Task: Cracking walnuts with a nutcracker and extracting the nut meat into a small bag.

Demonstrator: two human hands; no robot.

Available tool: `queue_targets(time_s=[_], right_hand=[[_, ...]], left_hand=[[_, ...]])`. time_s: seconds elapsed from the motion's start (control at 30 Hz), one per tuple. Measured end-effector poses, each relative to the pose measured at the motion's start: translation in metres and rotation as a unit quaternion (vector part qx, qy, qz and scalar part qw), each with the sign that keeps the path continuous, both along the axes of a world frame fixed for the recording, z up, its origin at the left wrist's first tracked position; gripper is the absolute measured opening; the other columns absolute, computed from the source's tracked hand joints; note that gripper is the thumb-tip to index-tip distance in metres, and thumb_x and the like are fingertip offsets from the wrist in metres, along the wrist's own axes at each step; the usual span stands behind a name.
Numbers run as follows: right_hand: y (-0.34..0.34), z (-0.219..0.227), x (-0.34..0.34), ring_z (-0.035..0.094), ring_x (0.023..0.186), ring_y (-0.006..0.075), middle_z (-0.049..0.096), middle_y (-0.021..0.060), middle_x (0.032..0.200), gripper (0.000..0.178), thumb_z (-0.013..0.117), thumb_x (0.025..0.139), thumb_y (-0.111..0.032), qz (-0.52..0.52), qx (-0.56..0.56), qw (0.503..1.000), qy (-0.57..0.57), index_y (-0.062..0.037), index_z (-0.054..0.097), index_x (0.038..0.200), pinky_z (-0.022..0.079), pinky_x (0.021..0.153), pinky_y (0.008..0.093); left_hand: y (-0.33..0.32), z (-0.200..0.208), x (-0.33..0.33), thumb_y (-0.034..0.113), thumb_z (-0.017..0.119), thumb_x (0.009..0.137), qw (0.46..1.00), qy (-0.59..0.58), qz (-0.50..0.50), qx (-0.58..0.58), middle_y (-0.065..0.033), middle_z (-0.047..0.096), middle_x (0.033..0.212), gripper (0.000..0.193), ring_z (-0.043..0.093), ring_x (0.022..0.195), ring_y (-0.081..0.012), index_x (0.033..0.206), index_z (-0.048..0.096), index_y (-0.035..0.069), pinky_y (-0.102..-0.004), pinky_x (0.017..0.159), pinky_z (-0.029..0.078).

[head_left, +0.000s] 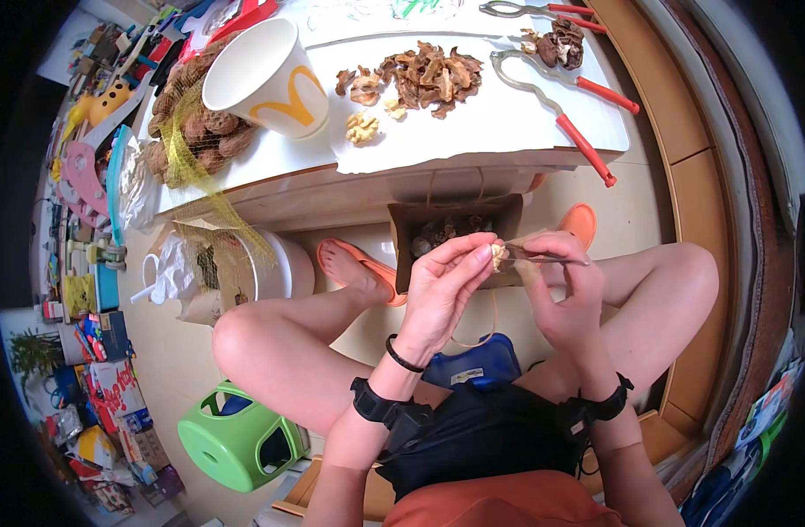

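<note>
My left hand (pixel 444 285) pinches a small pale walnut kernel piece (pixel 499 256) between thumb and fingertips. Closed around a thin dark metal tool (pixel 547 259), my right hand (pixel 567 299) holds its end against the kernel; the tool's exact kind is hard to make out. Both hands are above an open brown paper bag (pixel 409 227) with dark shell bits inside. On the white table beyond are a pile of brown walnut partitions (pixel 433 77), a walnut kernel (pixel 362 128) and a red-handled nutcracker (pixel 585 147).
A white paper cup (pixel 266 79) stands beside a yellow net bag of walnuts (pixel 216 140). At the table's far right lie cracked walnuts (pixel 560 44) and another nutcracker (pixel 543 9). A white bin (pixel 284 263) and a green stool (pixel 231 439) are to my left.
</note>
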State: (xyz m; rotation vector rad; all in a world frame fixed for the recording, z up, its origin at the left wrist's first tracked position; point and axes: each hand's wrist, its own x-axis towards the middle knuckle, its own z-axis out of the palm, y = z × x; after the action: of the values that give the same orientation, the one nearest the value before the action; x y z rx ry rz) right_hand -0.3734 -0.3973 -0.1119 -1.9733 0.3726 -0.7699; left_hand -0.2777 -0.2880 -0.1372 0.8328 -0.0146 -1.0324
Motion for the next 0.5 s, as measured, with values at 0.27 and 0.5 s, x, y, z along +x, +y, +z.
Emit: queue_targets(time_s=[0.27, 0.5], right_hand=[[0.0001, -0.0079, 0.0033, 0.057, 0.078, 0.0228, 0.057, 0.0120, 0.084, 0.021, 0.052, 0.067, 0.009, -0.001, -0.031, 0.999, -0.013, 0.0016, 0.052, 0.087, 0.046, 0.070, 0.0282], [0.0007, -0.0033, 0.0033, 0.057, 0.077, 0.0130, 0.056, 0.0092, 0.082, 0.011, 0.051, 0.076, 0.006, -0.015, 0.183, 0.983, 0.006, 0.0038, 0.051, 0.087, 0.045, 0.068, 0.0227]], left_hand=[[-0.0014, -0.0037, 0.0006, 0.004, 0.053, 0.081, 1.000, 0.022, 0.004, -0.011, -0.0085, 0.059, 0.093, 0.017, 0.057, 0.084, -0.0112, 0.098, 0.056, -0.001, -0.0210, 0.077, 0.048], [-0.0021, -0.0024, 0.0021, 0.004, 0.054, 0.081, 1.000, 0.011, -0.007, -0.009, -0.0082, 0.059, 0.092, 0.017, 0.058, 0.082, -0.0113, 0.096, 0.057, -0.002, -0.0206, 0.077, 0.048]])
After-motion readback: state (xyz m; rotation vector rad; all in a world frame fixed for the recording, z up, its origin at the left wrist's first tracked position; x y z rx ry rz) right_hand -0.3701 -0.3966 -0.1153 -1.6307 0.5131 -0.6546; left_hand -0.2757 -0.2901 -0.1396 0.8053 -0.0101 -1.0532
